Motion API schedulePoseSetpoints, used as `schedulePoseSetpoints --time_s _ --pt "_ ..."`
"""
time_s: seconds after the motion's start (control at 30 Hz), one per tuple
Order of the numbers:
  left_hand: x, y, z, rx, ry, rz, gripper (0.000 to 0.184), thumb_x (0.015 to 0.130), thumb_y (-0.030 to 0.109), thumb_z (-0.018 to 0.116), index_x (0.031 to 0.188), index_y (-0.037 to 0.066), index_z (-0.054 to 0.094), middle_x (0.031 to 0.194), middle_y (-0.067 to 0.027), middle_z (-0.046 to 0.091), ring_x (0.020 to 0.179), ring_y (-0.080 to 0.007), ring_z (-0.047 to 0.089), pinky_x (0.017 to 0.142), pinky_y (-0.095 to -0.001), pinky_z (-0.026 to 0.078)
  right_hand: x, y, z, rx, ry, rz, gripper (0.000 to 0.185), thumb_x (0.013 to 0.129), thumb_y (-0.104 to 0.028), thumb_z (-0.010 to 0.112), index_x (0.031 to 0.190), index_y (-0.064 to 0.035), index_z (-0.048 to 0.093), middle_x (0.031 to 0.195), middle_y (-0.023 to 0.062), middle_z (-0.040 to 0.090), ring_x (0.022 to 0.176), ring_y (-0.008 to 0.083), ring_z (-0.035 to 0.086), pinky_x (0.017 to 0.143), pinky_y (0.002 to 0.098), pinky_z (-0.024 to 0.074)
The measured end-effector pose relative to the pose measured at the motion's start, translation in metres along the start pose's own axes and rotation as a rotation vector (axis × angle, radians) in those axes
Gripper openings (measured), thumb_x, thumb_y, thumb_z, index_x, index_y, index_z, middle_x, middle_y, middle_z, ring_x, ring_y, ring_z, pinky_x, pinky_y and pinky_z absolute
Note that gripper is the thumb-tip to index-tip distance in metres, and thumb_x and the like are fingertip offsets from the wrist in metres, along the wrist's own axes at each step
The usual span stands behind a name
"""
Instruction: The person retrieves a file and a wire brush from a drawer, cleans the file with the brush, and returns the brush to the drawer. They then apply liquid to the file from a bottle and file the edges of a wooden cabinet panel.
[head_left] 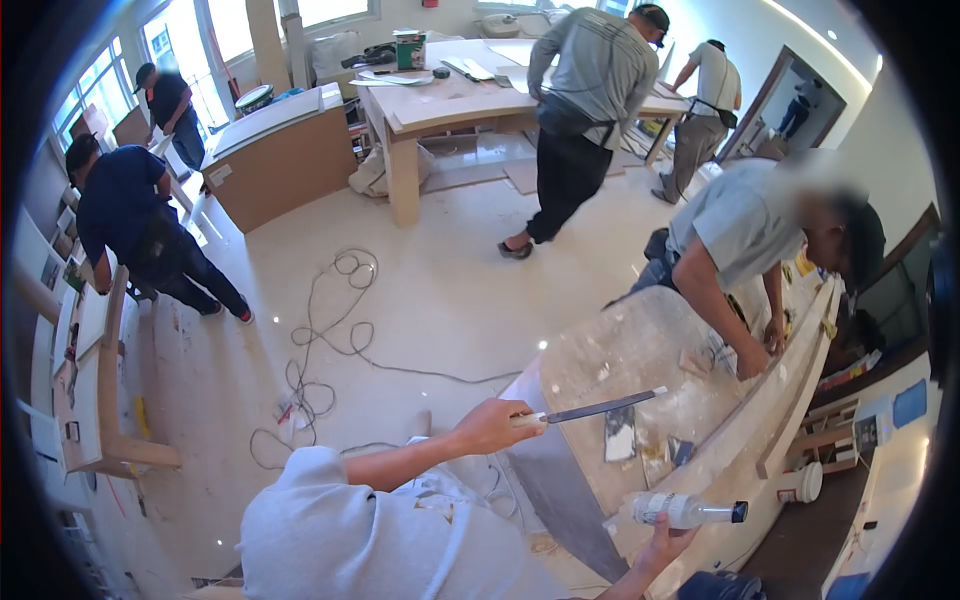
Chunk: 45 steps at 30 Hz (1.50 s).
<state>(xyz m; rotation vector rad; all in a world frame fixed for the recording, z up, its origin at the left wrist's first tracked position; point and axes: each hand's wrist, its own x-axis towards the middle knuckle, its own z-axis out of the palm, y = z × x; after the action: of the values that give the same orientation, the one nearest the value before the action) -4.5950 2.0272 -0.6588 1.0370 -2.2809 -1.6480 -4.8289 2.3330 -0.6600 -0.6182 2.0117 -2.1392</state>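
Observation:
My left hand (495,425) is wrapped round the pale handle of a long, dark flat tool (600,407), which looks like a file and points right over the dusty workbench. Lower right, my right hand (668,546) grips a clear bottle (683,511) with a dark cap, lying nearly sideways with its cap to the right. Tool and bottle are apart. Beneath them on the bench are a flat plate with white residue (620,434) and a small dark piece (682,452).
A co-worker (740,225) leans over the bench's right side, hands on a long board (760,400). Other people stand at a large table (450,115) and at the left. A cable (365,352) lies coiled on the floor. A white bucket (800,484) stands at the right.

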Motion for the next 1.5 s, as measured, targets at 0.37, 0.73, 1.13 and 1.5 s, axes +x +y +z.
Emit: schedulePoseSetpoints --time_s 0.37,0.73,1.13,1.5 --pt "0.002 -0.103 -0.243 0.041 0.340 -0.069 0.038 0.086 0.037 0.072 0.104 0.004 0.070 0.091 -0.0156 0.071 0.082 -0.0262 0.068 0.073 -0.0353 0.052 0.057 0.007 0.331 0.162 -0.299 0.086 0.063 0.080 0.000 0.075 0.134 -0.0020 0.043 0.122 0.0072 0.057 0.113 0.0188 0.055 0.102 0.0334 0.0410" --pt "0.024 -0.161 -0.365 0.011 0.774 -0.284 0.033 0.084 0.033 0.073 0.101 0.004 0.070 0.079 -0.0148 0.069 0.069 -0.0272 0.065 0.064 -0.0360 0.049 0.154 0.040 0.613 0.087 -0.686 0.097 0.049 0.077 0.000 0.079 0.116 -0.0015 0.051 0.107 0.0090 0.063 0.097 0.0172 0.064 0.086 0.0319 0.0526" --pt "0.185 -0.193 -0.504 -0.005 1.023 -0.442 0.030 0.083 0.026 0.077 0.097 0.000 0.070 0.070 -0.0097 0.065 0.061 -0.0139 0.058 0.059 -0.0295 0.046 0.306 0.118 0.913 0.148 -0.905 0.133 0.051 0.077 -0.007 0.081 0.116 -0.0014 0.049 0.107 0.0103 0.064 0.098 0.0187 0.065 0.087 0.0327 0.0533" --pt "0.296 -0.254 -0.646 -0.062 1.174 -0.555 0.032 0.084 0.029 0.075 0.097 0.001 0.069 0.075 -0.0125 0.067 0.066 -0.0199 0.061 0.063 -0.0336 0.048 0.365 0.131 1.161 0.151 -0.970 0.073 0.060 0.076 -0.006 0.082 0.125 0.0000 0.047 0.107 0.0108 0.065 0.099 0.0185 0.065 0.085 0.0328 0.0542"
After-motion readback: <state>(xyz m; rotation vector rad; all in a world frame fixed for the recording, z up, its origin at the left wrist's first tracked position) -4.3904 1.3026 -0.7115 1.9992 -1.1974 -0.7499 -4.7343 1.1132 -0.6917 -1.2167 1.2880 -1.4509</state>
